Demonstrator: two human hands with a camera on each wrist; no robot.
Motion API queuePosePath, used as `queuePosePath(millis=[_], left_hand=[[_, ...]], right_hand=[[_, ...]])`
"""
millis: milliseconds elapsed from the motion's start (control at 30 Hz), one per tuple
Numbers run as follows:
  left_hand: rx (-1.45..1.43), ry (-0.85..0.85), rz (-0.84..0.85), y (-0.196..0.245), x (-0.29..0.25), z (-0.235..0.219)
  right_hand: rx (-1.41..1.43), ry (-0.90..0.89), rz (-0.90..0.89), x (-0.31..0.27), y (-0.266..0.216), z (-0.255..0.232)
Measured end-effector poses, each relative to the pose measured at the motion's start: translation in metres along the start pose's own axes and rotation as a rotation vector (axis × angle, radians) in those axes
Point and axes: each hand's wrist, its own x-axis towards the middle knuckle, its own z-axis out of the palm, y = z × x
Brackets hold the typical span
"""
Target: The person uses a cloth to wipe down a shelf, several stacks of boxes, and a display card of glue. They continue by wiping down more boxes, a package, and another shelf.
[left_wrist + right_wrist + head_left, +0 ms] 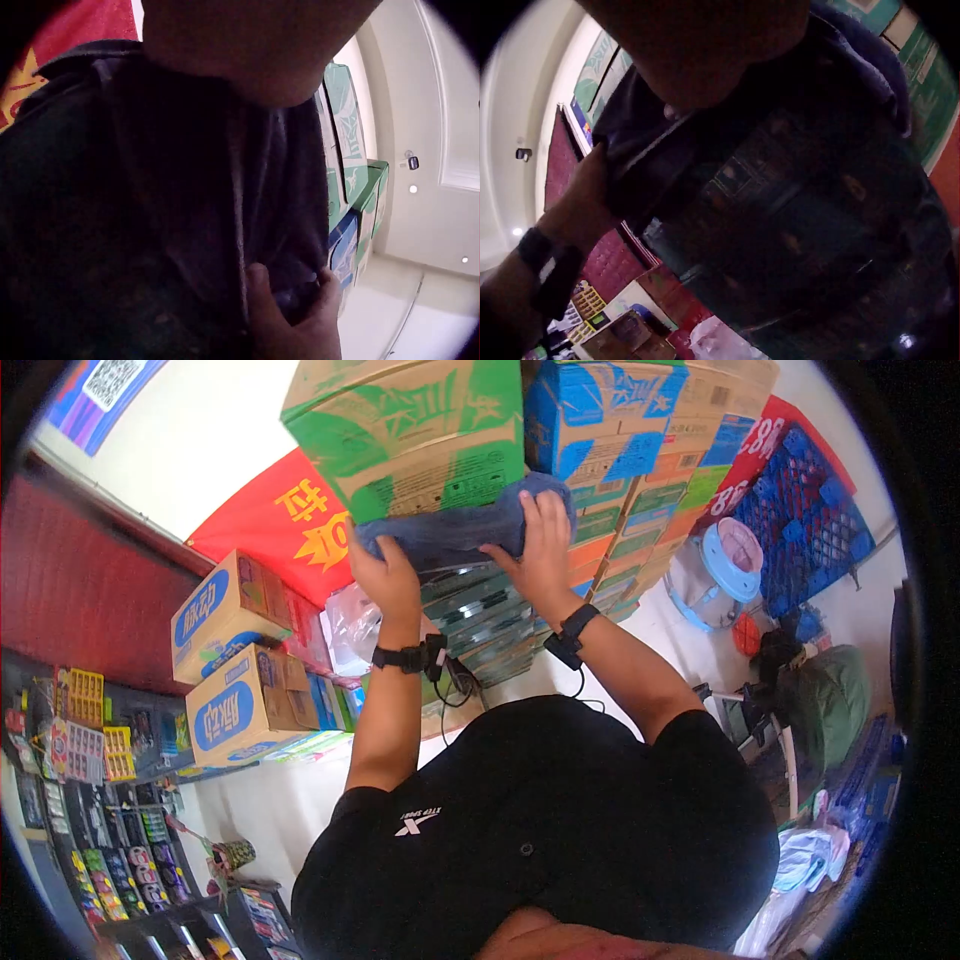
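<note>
A dark blue-grey cloth stretches between both hands, across the front of stacked cartons and just under a green-and-tan carton. My left hand grips its left end. At the other end, my right hand holds the cloth, fingers over it and thumb apart on the lower edge. In the left wrist view the cloth hangs in folds, with the right hand pinching it low down. The right wrist view is dark; there the left hand holds a fold of the cloth.
Blue-and-tan cartons stand right of the green one. Two tan boxes sit at the left, near a clear plastic bag. A blue-lidded container and a blue plastic pallet are at the right. Racks of small goods stand lower left.
</note>
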Motion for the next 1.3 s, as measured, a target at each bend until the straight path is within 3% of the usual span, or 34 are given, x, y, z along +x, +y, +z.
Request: queuePosePath(millis=[367,433,467,533,667,733,767,833,867,933,967,1033,1133,1200,1233,1300], left_hand=[[-0.216,0.144,0.109,-0.036,-0.02,0.019],[-0.564,0.186,0.068,-0.06,-0.028,0.028],[-0.558,0.186,0.067,-0.08,-0.038,0.029],[-0.282,0.225,-0.089,-0.108,-0.054,0.027],[0.05,0.125,-0.075,-0.094,-0.084,0.011],[0.282,-0.148,-0.535,-0.092,-0.095,0.005],[0.282,-0.147,-0.534,-0.099,-0.1,0.006],[0.342,-0.085,-0.17,-0.124,-0.12,0.0],[0.342,-0.085,-0.167,-0.128,-0.122,-0.004],[0.506,-0.267,-0.31,-0.095,-0.112,-0.014],[0.504,-0.27,-0.3,-0.075,-0.109,-0.013],[0.054,0.059,-0.102,-0.034,-0.103,-0.006],[0.006,0.082,-0.053,-0.004,-0.074,-0.011],[-0.065,0.121,0.044,0.011,-0.039,0.0],[-0.127,0.157,0.132,0.012,-0.028,0.004],[-0.091,0.18,0.114,0.006,-0.014,0.012]], right_hand=[[0.042,0.062,-0.122,-0.023,0.048,0.034],[0.045,0.068,-0.142,-0.03,0.054,0.043],[0.037,0.095,-0.139,-0.031,0.055,0.048],[0.037,0.125,-0.139,-0.034,0.058,0.054],[0.003,0.156,-0.201,-0.043,0.068,0.067],[0.006,0.169,-0.253,-0.046,0.076,0.069],[0.042,0.167,-0.284,-0.047,0.08,0.069],[0.085,0.154,-0.308,-0.053,0.077,0.061],[0.091,0.137,-0.303,-0.053,0.076,0.057],[0.095,0.13,-0.294,-0.052,0.07,0.043],[0.086,0.07,-0.254,-0.052,0.063,0.03],[0.074,0.017,-0.211,-0.045,0.061,0.014],[0.314,0.089,-0.186,-0.036,0.062,-0.002],[0.56,0.121,0.031,-0.015,0.065,-0.006],[0.556,0.123,0.035,-0.005,0.061,-0.006],[0.518,0.273,0.106,0.014,0.049,-0.001]])
